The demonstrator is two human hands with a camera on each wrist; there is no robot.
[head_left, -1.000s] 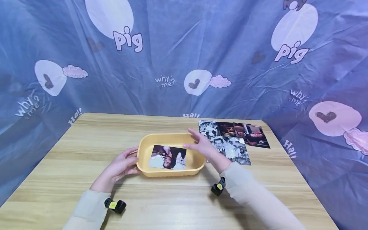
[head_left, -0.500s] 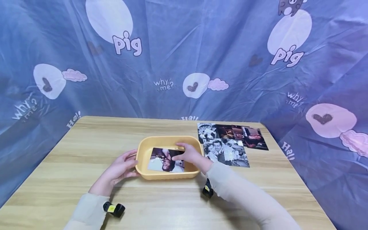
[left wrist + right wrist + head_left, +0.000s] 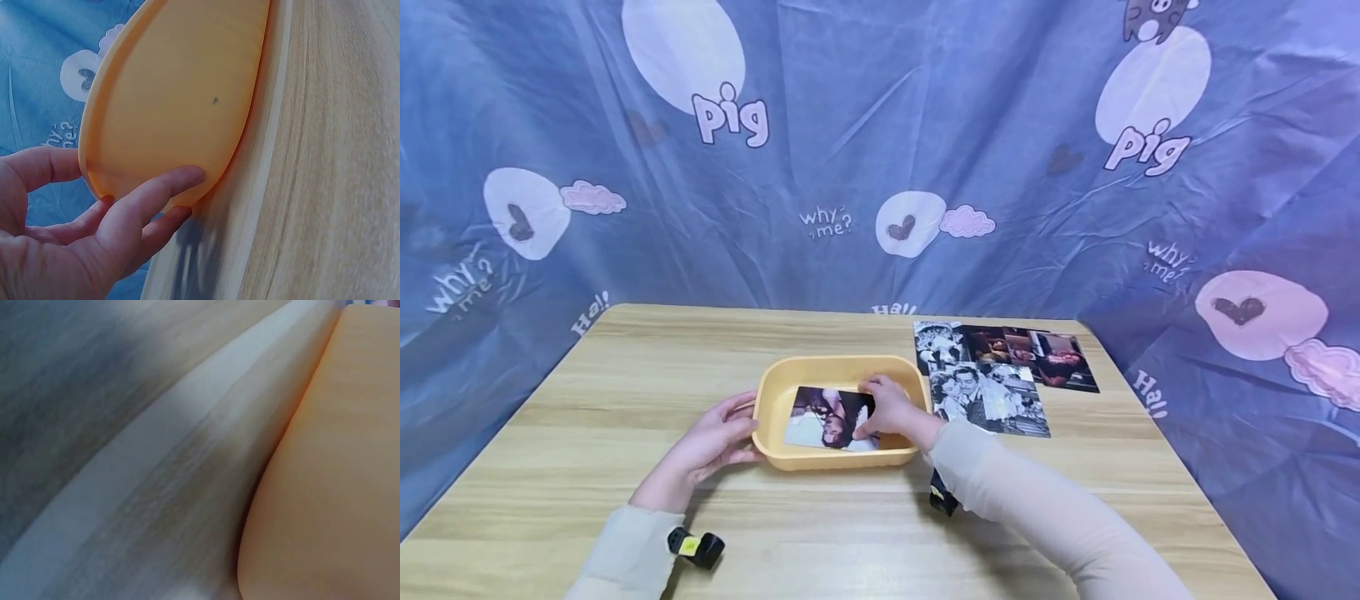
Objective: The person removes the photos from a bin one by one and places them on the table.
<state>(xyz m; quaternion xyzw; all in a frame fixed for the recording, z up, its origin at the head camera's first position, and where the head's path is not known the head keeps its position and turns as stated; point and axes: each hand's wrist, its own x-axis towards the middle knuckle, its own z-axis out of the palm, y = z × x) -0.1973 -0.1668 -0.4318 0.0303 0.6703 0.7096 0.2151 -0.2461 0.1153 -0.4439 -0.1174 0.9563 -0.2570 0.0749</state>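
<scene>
A yellow plastic basin [image 3: 835,461] with rounded corners stands on the table. Inside lies a colour photo [image 3: 820,417] of a person, upside down from here. My left hand [image 3: 718,437] holds the basin's left end, thumb at the rim; in the left wrist view the left hand's fingers [image 3: 156,190] spread along its outer wall. Reaching in over the right end, my right hand [image 3: 895,410] grips the right part of the photo, thumb on its face and fingers by its far right corner. The right wrist view shows only the basin's outer wall [image 3: 331,462], the hand hidden.
Right of the basin, several overlapping photos lie on the wooden table [image 3: 677,350]: black-and-white ones [image 3: 988,400] nearer and a dark colour one [image 3: 1063,362] at the far right. A blue printed curtain [image 3: 850,150] hangs behind the table.
My right hand has moved left and down from above the basin's far right rim onto the photo's right part. The left hand stays at the basin's left end.
</scene>
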